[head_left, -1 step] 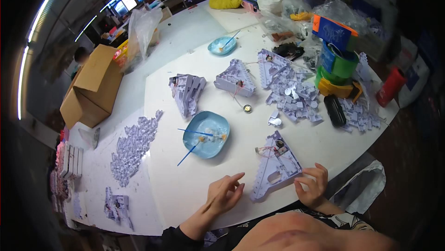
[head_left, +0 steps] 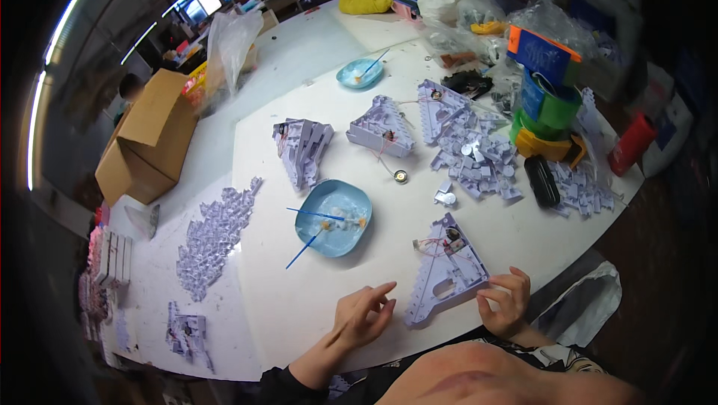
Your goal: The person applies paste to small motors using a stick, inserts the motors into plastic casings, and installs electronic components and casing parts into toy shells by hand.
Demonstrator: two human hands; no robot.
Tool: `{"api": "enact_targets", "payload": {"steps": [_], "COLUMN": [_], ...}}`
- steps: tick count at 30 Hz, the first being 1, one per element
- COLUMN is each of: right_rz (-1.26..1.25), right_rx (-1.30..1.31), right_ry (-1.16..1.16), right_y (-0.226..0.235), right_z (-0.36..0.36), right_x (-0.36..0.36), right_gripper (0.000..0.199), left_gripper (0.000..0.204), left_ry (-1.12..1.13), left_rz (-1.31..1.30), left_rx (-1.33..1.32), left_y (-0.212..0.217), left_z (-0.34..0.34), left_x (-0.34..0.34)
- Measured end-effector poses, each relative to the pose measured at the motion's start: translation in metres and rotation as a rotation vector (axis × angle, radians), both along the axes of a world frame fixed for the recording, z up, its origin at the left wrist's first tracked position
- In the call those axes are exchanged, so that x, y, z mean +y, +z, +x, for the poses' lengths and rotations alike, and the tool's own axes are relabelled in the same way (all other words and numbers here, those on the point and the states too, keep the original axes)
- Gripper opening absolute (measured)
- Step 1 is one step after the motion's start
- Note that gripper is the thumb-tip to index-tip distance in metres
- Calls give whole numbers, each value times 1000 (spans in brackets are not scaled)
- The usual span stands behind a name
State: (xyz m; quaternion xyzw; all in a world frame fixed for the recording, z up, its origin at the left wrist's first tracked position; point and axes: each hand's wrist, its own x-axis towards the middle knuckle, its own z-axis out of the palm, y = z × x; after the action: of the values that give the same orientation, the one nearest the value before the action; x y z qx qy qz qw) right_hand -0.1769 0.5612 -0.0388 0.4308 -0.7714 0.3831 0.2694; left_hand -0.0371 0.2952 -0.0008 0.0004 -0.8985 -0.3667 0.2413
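A light purple plastic housing half [head_left: 447,274], roughly triangular with one toothed edge, lies on the white table in front of me. Thin red wires and small dark parts sit inside it. My left hand [head_left: 361,317] hovers to the left of its narrow end, empty, with thumb and forefinger apart. At the housing's right edge is my right hand [head_left: 508,306], fingers bent and parted; whether the fingertips touch the edge is unclear. A blue dish [head_left: 333,244] with two blue-handled sticks and whitish paste stands beyond my left hand.
Similar housings [head_left: 380,128] stand farther back, one wired to a small round speaker [head_left: 400,176]. Loose purple parts [head_left: 475,154] are heaped at right beside tape rolls [head_left: 546,117] and a black case [head_left: 541,180]. Another pile [head_left: 217,237] and a cardboard box [head_left: 153,139] are at left.
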Motion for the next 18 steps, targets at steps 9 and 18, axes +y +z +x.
{"api": "enact_targets", "payload": {"steps": [9, 18], "right_rz": [63, 51], "right_rx": [10, -1], "right_ry": [-22, -12], "right_y": [-5, -6], "right_z": [0, 0], "right_x": [5, 5], "right_gripper": [12, 12], "left_gripper": [43, 46], "left_ry": [-70, -81], "left_rz": [-29, -24], "left_rx": [1, 2], "left_y": [5, 0], "left_z": [-4, -2], "left_x": [-2, -1]}}
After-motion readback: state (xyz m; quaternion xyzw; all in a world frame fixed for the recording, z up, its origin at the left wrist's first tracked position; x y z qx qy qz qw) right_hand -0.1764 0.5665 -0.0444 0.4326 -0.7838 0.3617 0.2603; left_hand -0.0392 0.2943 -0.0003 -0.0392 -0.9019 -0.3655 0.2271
